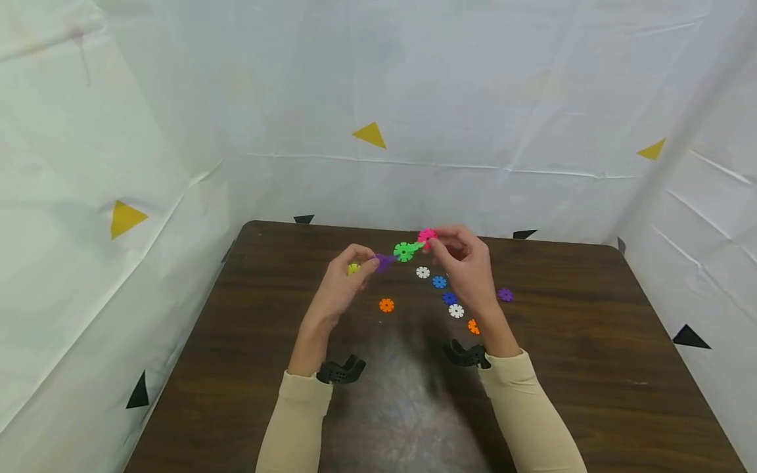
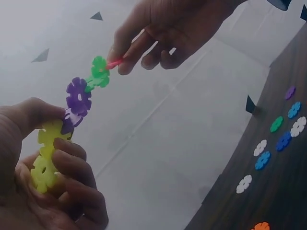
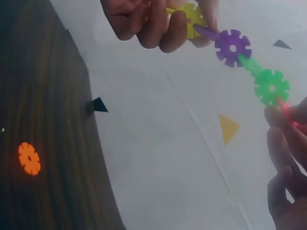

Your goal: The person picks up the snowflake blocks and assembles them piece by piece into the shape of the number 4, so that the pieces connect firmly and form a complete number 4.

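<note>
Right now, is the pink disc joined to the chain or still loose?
Cannot tell for sure. The pink disc, pinched by the right hand, meets the green disc at the chain's end, but fingers hide whether the slots are seated.

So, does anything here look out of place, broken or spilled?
Nothing stands out. The left hand and right hand hold a chain of snowflake discs above the table, and it looks intact. The loose discs lie flat and scattered near the hands; none looks broken.
</note>
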